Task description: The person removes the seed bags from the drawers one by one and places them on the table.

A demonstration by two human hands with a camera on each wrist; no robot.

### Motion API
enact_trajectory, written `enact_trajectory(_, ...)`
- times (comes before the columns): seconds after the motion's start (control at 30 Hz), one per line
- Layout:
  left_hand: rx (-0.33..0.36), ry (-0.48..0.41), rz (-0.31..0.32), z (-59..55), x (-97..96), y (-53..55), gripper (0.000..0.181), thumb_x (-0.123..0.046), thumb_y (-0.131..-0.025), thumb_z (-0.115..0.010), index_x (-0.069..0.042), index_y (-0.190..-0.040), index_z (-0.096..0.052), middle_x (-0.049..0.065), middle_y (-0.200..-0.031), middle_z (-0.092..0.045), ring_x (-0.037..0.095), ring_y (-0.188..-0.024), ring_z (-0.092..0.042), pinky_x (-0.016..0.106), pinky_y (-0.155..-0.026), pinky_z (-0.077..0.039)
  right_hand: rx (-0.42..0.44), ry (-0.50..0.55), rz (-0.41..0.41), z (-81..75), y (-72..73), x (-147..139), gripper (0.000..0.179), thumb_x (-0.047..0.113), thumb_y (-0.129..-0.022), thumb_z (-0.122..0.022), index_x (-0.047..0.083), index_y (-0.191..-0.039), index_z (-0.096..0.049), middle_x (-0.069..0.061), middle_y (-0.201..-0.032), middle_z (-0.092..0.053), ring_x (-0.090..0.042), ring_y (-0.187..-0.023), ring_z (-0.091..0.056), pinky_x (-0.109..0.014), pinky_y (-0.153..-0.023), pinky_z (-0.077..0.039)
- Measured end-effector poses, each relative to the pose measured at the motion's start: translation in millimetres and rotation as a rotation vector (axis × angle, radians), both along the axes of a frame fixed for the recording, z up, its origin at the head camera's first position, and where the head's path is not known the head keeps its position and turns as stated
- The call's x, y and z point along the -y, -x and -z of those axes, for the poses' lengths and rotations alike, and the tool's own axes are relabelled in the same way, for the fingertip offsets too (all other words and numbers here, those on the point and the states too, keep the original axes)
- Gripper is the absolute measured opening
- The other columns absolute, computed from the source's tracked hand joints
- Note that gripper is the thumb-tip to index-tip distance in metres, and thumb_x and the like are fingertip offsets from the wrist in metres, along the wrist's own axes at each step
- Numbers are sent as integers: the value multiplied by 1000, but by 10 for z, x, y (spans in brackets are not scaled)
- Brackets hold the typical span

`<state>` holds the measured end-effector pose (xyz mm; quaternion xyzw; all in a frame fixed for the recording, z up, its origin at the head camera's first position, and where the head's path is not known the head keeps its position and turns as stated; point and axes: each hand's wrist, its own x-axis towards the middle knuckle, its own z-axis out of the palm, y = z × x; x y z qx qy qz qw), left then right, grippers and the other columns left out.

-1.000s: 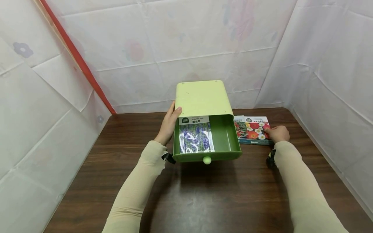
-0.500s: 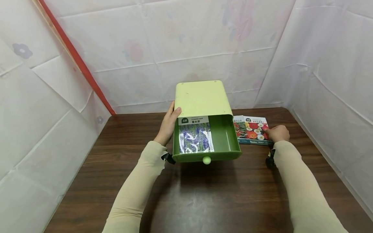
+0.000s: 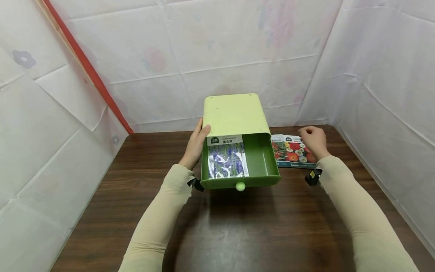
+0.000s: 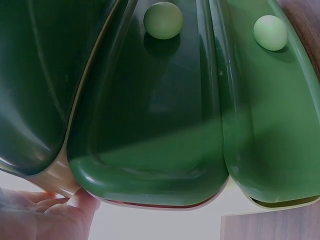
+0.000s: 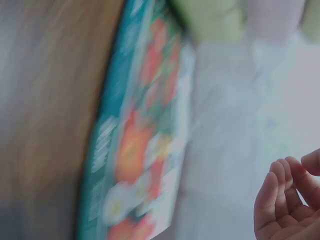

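Note:
In the head view, a light-yellow drawer cabinet (image 3: 234, 115) stands on the table with its top green drawer (image 3: 261, 156) pulled out. Inside lies a lavender seed packet (image 3: 227, 158). Against the cabinet's left side my left hand (image 3: 195, 147) rests with straight fingers, its thumb at the top front edge. My right hand (image 3: 314, 140) is raised above a poppy seed packet (image 3: 298, 154), fingers loosely curved and holding nothing; it covers that packet's upper right corner. Beside it lies another flower seed packet (image 3: 279, 151), partly hidden by the cabinet.
Two closed green drawers with round knobs (image 4: 163, 20) sit below the pulled-out one in the left wrist view. The dark wooden table (image 3: 244, 230) is bounded by white sheeting (image 3: 238, 45) at the back and on both sides.
My right hand has let go of the poppy packet's right side and lifted up and back above it. The left hand, cabinet and drawer have stayed put.

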<state>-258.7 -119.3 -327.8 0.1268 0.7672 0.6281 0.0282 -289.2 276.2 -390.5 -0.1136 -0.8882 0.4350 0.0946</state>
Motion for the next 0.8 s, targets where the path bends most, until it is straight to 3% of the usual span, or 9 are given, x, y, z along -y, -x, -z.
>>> enact_trajectory(0.07, 1, -4, 1, 4, 1, 8, 69, -42, -105, -37, -18, -159, 0, 5, -167, 0, 21, -153, -2, 46, -123, -13, -50, 8, -47, -137, -24, 122, 41, 35, -102, -43, 5, -113, -68, -14, -110, -65, -22, -88, -60, -29, -67, -47)
enact_trajectory(0.13, -6, -13, -4, 92, 9, 79, 71, -47, -104, -38, -22, -159, -1, 1, -167, 0, 18, -153, -2, 45, -123, -12, -86, 23, -93, -275, -60, 244, 39, 35, -102, -44, 5, -108, -69, -12, -105, -65, -25, -87, -60, -28, -67, -48)
enact_trajectory(0.3, -18, -31, -13, 310, 34, 252, 73, -56, -101, -39, -30, -158, -1, -8, -166, -1, 12, -152, -2, 44, -123, -11, -161, 56, -192, -581, -191, 540, 37, 38, -101, -49, 8, -100, -70, 0, -93, -66, -15, -83, -62, -23, -68, -51)
enact_trajectory(0.37, -12, -31, -9, 309, 40, 260, 71, -53, -102, -38, -29, -158, -1, -6, -166, 0, 13, -152, -1, 44, -123, -11, -202, 54, -239, -681, -265, 654, 35, 37, -101, -51, 8, -100, -70, 0, -91, -67, -10, -79, -63, -22, -68, -52)
enact_trajectory(0.57, 7, -28, 1, 203, 31, 191, 71, -45, -104, -38, -22, -159, 1, 2, -167, 2, 19, -153, 0, 45, -123, -12, -348, -38, -389, -883, -503, 951, 27, 27, -101, -55, 5, -102, -71, -13, -89, -68, -16, -72, -59, -24, -65, -47)
enact_trajectory(0.8, 9, -43, 9, 41, -14, 39, 71, -42, -105, -38, -17, -159, 0, 5, -167, 1, 20, -153, -1, 45, -123, -12, -503, -225, -538, -957, -692, 1216, 17, 16, -98, -59, 5, -99, -71, -5, -86, -68, -12, -69, -57, -28, -64, -47)
